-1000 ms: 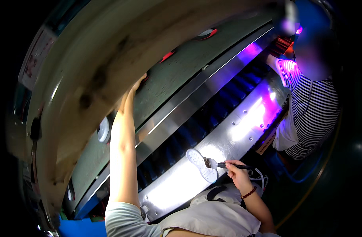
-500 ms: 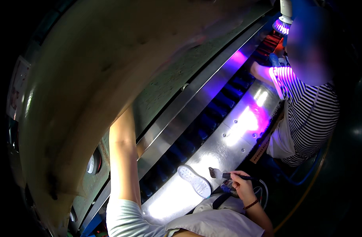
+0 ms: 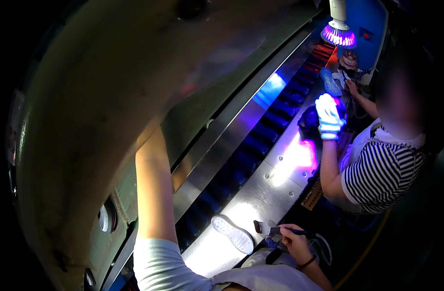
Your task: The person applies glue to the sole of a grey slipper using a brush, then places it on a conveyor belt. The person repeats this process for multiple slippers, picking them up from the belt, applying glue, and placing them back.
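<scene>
right hand (image 3: 295, 241) closed on our small brush (image 3: 275, 229), bristles pointing left | white shoe sole (image 3: 232, 234) lies just left of the bristles on the steel ledge (image 3: 260, 194), long axis diagonal | left hand up out of sight, grip unknown; right is nearer

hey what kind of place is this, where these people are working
Most likely a shoe factory assembly line. A white shoe sole lies on a long metal bench beside a conveyor, the right hand holds a small brush, and a co-worker works under a purple lamp.
</scene>
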The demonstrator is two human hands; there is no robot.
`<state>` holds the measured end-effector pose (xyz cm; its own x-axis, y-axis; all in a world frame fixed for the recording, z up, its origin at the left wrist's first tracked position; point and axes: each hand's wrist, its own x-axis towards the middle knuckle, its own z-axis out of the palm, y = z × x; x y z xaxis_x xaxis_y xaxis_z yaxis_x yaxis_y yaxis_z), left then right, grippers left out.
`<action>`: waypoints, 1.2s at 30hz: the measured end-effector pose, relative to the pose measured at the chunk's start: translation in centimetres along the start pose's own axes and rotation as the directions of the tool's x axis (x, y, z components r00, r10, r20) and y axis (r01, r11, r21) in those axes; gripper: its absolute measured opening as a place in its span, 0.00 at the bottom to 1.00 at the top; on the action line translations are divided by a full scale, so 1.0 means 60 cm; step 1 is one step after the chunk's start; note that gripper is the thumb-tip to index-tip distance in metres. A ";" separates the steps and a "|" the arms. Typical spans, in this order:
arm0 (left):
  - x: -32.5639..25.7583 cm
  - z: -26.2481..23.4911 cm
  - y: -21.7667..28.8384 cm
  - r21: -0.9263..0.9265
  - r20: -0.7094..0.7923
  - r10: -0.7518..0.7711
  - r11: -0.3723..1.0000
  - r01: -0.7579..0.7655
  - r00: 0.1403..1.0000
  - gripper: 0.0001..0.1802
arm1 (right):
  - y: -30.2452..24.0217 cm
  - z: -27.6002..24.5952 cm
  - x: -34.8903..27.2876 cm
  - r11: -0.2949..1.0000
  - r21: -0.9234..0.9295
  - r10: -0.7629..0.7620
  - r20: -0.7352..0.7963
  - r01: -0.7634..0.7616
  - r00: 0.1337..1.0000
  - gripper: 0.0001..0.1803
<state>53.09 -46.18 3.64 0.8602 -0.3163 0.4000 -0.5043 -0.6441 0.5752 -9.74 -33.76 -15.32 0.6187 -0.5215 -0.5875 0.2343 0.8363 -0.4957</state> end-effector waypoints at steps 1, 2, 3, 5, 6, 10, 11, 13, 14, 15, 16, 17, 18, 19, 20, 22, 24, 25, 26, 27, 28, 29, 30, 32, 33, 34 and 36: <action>0.012 0.000 -0.019 -0.067 0.009 0.068 0.995 -0.067 0.998 0.61 | 0.001 -0.004 -0.003 1.000 0.004 -0.006 0.000 0.006 1.000 0.07; 0.029 -0.012 -0.045 -0.056 -0.050 0.150 0.987 -0.153 0.987 0.58 | 0.002 -0.005 -0.006 1.000 0.008 -0.005 0.014 0.005 1.000 0.07; 0.045 -0.032 -0.080 -0.027 -0.108 0.225 0.973 -0.229 0.968 0.54 | 0.005 -0.005 -0.009 1.000 0.008 0.005 0.035 -0.005 0.999 0.07; 0.021 -0.026 -0.050 -0.083 -0.092 0.330 0.938 -0.337 0.940 0.46 | -0.002 0.006 -0.008 1.000 -0.009 0.007 0.043 -0.007 0.999 0.06; -0.023 -0.014 0.006 -0.131 -0.040 0.392 0.910 -0.394 0.919 0.43 | -0.006 0.009 -0.008 1.000 -0.010 -0.002 0.040 0.003 0.999 0.06; -0.237 -0.071 0.137 -0.133 0.245 0.581 0.813 -0.567 0.776 0.29 | 0.005 0.019 -0.007 0.998 -0.058 0.018 0.037 -0.016 0.999 0.06; -0.268 -0.070 0.159 -0.090 0.292 0.653 0.746 -0.660 0.698 0.26 | 0.004 0.021 -0.007 0.997 -0.079 0.022 0.051 -0.018 0.998 0.05; -0.295 -0.090 0.159 0.149 0.307 0.793 0.505 -0.850 0.526 0.19 | 0.009 0.033 -0.011 0.995 -0.099 0.024 0.106 -0.013 0.994 0.05; -0.296 -0.103 0.144 0.195 0.308 0.783 0.503 -0.842 0.540 0.17 | 0.012 0.040 -0.018 0.993 -0.115 0.033 0.140 -0.016 0.990 0.05; -0.307 -0.105 0.154 0.191 0.302 0.785 0.506 -0.841 0.541 0.15 | 0.006 0.049 -0.024 0.994 -0.103 0.040 0.153 -0.025 0.987 0.05; -0.320 -0.114 0.162 0.189 0.296 0.784 0.511 -0.839 0.545 0.12 | 0.005 0.056 -0.028 0.994 -0.111 0.038 0.157 -0.020 0.987 0.05; -0.340 -0.125 0.169 0.182 0.285 0.787 0.515 -0.837 0.547 0.10 | 0.012 0.054 -0.028 0.993 -0.121 0.028 0.158 -0.009 0.987 0.05; -0.364 -0.148 0.173 0.210 0.282 0.791 0.501 -0.840 0.542 0.09 | 0.019 0.051 -0.028 0.991 -0.132 0.021 0.161 0.000 0.987 0.05; -0.399 -0.177 0.178 0.233 0.280 0.797 0.484 -0.843 0.535 0.08 | 0.027 0.042 -0.027 0.994 -0.108 0.012 0.187 0.008 0.982 0.06; -0.436 -0.211 0.178 0.257 0.281 0.798 0.472 -0.843 0.533 0.07 | 0.033 0.043 -0.030 0.993 -0.112 0.004 0.190 0.018 0.982 0.06; -0.502 -0.294 0.162 0.306 0.342 0.703 0.545 -0.781 0.624 0.06 | 0.047 0.043 -0.037 0.991 -0.132 0.019 0.193 0.007 0.981 0.06; -0.563 -0.382 0.127 0.246 0.356 0.684 0.589 -0.770 0.637 0.07 | 0.054 0.050 -0.054 0.990 -0.140 0.019 0.247 0.016 0.969 0.06; -0.596 -0.422 0.107 0.240 0.326 0.661 0.633 -0.736 0.676 0.07 | 0.060 0.051 -0.060 0.991 -0.137 0.025 0.243 0.008 0.970 0.07; -0.629 -0.458 0.090 0.236 0.294 0.640 0.672 -0.703 0.710 0.08 | 0.064 0.052 -0.068 0.991 -0.131 0.028 0.242 0.004 0.970 0.07; -0.658 -0.492 0.070 0.140 0.244 0.596 0.759 -0.636 0.765 0.08 | 0.067 0.056 -0.079 0.991 -0.137 0.023 0.227 0.008 0.974 0.07; -0.688 -0.522 0.052 0.035 0.199 0.545 0.826 -0.562 0.814 0.08 | 0.073 0.056 -0.086 0.990 -0.137 0.017 0.216 0.013 0.976 0.07; -0.723 -0.550 0.036 -0.144 0.098 0.452 0.888 -0.436 0.887 0.10 | 0.080 0.056 -0.091 0.991 -0.135 0.013 0.209 0.016 0.978 0.07; -0.754 -0.578 0.022 -0.321 0.016 0.323 0.898 -0.301 0.946 0.12 | 0.089 0.057 -0.098 0.990 -0.138 0.021 0.207 0.008 0.978 0.07; -0.795 -0.574 -0.027 -0.688 -0.469 0.226 0.513 -0.513 0.854 0.13 | 0.104 0.064 -0.112 0.991 -0.133 0.032 0.224 -0.002 0.974 0.08; -0.805 -0.566 -0.040 -0.694 -0.639 -0.033 0.455 -0.558 0.769 0.11 | 0.113 0.071 -0.118 0.992 -0.124 0.028 0.224 0.000 0.974 0.08; -0.812 -0.547 -0.040 -0.767 -0.620 -0.294 0.420 -0.485 0.727 0.10 | 0.119 0.070 -0.123 0.993 -0.118 0.018 0.216 0.008 0.976 0.08; -0.829 -0.554 -0.044 -0.986 -0.150 -0.503 0.144 -0.088 0.851 0.13 | 0.125 0.075 -0.138 0.991 -0.116 -0.040 0.260 0.072 0.965 0.09</action>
<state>9.12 -5.58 5.95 0.9745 0.1588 0.1585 -0.2234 0.6216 0.7508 -9.76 -22.42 -11.30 0.7829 -0.4923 -0.3805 0.1898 0.7713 -0.6075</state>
